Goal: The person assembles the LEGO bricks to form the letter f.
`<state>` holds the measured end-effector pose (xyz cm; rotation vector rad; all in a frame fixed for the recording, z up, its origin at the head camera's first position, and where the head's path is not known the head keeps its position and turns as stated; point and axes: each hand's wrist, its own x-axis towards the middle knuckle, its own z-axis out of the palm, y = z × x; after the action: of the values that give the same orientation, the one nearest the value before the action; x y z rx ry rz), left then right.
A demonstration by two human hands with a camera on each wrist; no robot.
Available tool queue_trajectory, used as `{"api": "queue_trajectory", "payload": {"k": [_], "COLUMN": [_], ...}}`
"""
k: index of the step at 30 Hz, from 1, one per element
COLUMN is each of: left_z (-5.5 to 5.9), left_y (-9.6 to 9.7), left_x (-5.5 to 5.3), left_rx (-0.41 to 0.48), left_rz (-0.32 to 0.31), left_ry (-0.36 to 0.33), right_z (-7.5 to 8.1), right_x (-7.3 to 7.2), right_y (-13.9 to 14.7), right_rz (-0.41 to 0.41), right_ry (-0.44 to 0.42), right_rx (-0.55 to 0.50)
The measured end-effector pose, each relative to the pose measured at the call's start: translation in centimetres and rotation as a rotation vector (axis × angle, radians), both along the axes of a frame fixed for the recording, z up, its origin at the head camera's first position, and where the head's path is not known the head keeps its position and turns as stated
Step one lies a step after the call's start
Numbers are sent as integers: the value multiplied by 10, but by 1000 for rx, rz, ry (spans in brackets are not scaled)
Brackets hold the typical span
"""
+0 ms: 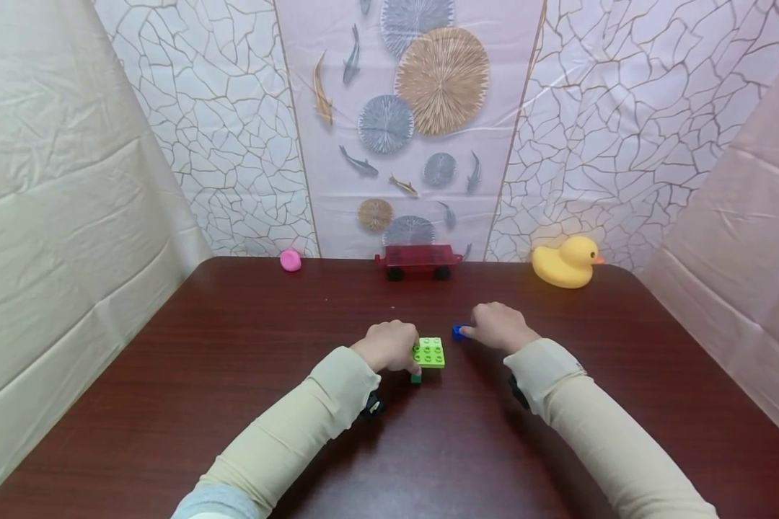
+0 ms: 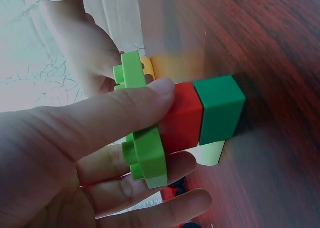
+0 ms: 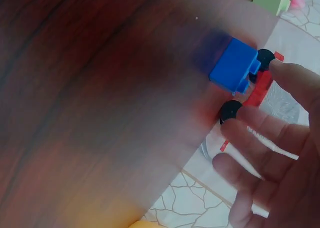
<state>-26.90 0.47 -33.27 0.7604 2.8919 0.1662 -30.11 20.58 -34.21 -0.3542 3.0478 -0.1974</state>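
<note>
My left hand (image 1: 389,346) grips a small stack of toy building bricks between thumb and fingers. The stack has a lime green studded plate (image 1: 430,353), a red brick (image 2: 184,118) under it and a dark green brick (image 2: 221,108) at the end toward the table. In the left wrist view a pale green piece (image 2: 212,154) shows partly behind the dark green brick. On the table, my right hand (image 1: 498,326) is at a small blue brick (image 1: 458,332). Its thumb and fingers are spread apart around the studded side of the blue brick in the right wrist view.
Along the back edge of the dark wooden table (image 1: 247,346) stand a pink piece (image 1: 291,260), a red wagon (image 1: 418,256) with black wheels and a yellow rubber duck (image 1: 565,263). Patterned cloth (image 1: 234,130) hangs behind and at both sides.
</note>
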Motion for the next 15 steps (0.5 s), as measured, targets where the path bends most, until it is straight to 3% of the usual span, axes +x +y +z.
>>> {"api": "queue_trajectory", "payload": {"k": [6, 15], "left_z": [-1, -2], "left_y": [0, -1], "left_x": [-1, -2], "left_rx": [1, 3], "left_rz": [4, 9], "left_ry": [5, -7], "right_z": [-5, -14], "right_x": [-5, -8], "right_y": [-12, -21], "right_rz": [-105, -124], "right_ry": [-46, -27], "right_rx": [84, 103]}}
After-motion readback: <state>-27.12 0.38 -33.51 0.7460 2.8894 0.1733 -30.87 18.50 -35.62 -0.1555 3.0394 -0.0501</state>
